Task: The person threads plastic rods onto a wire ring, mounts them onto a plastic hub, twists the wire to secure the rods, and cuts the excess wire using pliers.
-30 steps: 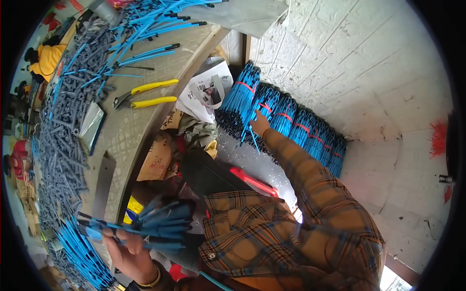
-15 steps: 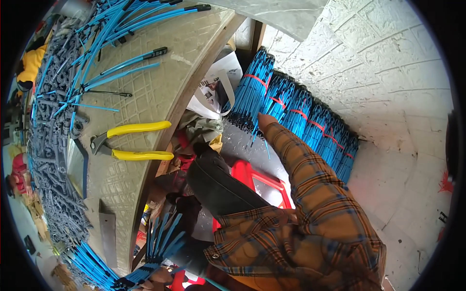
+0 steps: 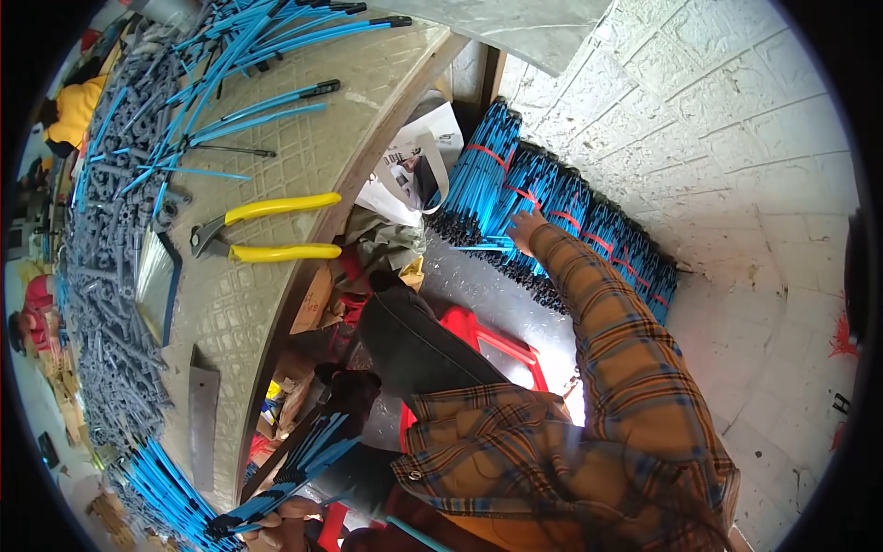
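At the lower left, my left hand (image 3: 287, 517) is wrapped round a bundle of thin blue rods (image 3: 317, 451) with black ends, below the table's near corner. My right hand (image 3: 526, 230) reaches forward to the tied bundles of similar blue rods (image 3: 543, 189) standing in a row along the wall. Its fingers are bent against the second bundle. A few loose blue rods (image 3: 480, 247) stick out to the left from under this hand and seem to be in its grip. Red ties (image 3: 563, 218) go round the standing bundles.
On the table (image 3: 368, 101) lie yellow-handled cutting pliers (image 3: 280, 230), a metal angle strip (image 3: 203, 419), loose blue rods (image 3: 267, 110) and a long heap of grey plastic parts (image 3: 115, 304). A white bag (image 3: 414, 161) and a red stool (image 3: 464, 322) stand beyond the table edge.
My right hand has shifted slightly right, and its fingers now show more. The loose rods beneath it have swung from hanging down to lying nearly level. My left hand keeps its bundle.
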`<state>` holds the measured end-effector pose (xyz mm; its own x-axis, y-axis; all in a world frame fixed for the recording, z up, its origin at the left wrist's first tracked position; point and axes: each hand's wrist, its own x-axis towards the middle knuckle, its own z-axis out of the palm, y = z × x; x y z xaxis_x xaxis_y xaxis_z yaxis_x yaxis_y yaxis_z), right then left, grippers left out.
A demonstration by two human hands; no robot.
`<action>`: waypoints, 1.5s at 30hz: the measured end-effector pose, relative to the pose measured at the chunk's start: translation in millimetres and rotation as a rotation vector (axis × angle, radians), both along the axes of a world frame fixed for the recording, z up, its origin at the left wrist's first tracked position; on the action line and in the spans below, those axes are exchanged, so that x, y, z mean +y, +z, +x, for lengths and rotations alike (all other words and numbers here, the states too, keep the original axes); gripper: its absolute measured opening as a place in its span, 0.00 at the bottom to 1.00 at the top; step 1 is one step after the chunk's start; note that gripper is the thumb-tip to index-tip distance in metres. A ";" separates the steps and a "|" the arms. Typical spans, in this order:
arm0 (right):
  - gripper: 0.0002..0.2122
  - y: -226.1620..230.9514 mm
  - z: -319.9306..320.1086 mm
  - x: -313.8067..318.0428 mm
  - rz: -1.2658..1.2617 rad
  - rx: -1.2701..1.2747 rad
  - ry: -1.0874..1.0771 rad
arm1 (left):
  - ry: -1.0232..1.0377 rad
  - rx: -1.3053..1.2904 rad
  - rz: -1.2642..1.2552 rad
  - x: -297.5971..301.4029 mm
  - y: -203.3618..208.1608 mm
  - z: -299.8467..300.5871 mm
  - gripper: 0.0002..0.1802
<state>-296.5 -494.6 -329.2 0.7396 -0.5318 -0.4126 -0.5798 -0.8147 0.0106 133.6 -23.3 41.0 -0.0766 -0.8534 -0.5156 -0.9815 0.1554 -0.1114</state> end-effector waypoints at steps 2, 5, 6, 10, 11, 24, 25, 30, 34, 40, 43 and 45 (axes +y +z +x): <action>0.10 19.2 5.9 10.1 0.154 0.032 -0.217 | 0.322 0.565 -0.185 -35.3 10.8 -46.7 0.36; 0.09 37.9 4.1 27.8 0.458 0.095 -0.665 | 0.928 1.709 -0.565 -81.0 21.8 -95.4 0.15; 0.09 37.5 -0.4 35.9 0.459 0.072 -0.608 | 1.018 1.797 -0.578 -79.2 24.4 -98.8 0.16; 0.08 75.3 -24.4 63.0 0.759 -0.393 -0.549 | 1.154 1.961 -0.631 -75.1 25.4 -116.3 0.17; 0.08 107.2 -18.6 70.4 0.748 -0.394 -0.533 | 1.110 1.933 -0.640 -80.0 23.9 -123.1 0.17; 0.10 330.6 120.5 215.8 2.198 -0.657 -0.341 | 1.147 2.107 -0.901 -109.4 10.7 -169.1 0.16; 0.10 326.9 132.4 228.0 2.378 -0.600 -0.258 | 1.103 2.165 -0.891 -105.1 12.8 -170.0 0.15; 0.11 352.8 139.5 257.4 1.963 -0.604 -0.326 | 1.061 1.948 -1.202 -77.5 17.5 -157.1 0.10; 0.09 323.0 133.9 254.4 1.566 -0.737 -0.109 | 1.073 1.724 -1.386 -71.7 18.1 -142.0 0.09; 0.07 322.5 156.1 254.3 1.634 -0.664 -0.230 | 1.246 2.122 -1.214 -66.9 24.5 -126.6 0.09; 0.07 324.0 167.3 251.5 1.668 -0.605 -0.198 | 1.241 2.528 -1.064 -69.3 28.3 -117.1 0.09; 0.08 323.5 169.8 255.6 1.602 -0.491 -0.169 | 1.297 2.534 -1.070 -63.1 21.0 -117.3 0.09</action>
<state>-126.7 -239.0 -5.7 0.9358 0.0846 -0.3423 -0.3525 0.2416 -0.9041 16.3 -86.4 62.0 0.7042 -0.6752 -0.2196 0.6607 0.5101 0.5507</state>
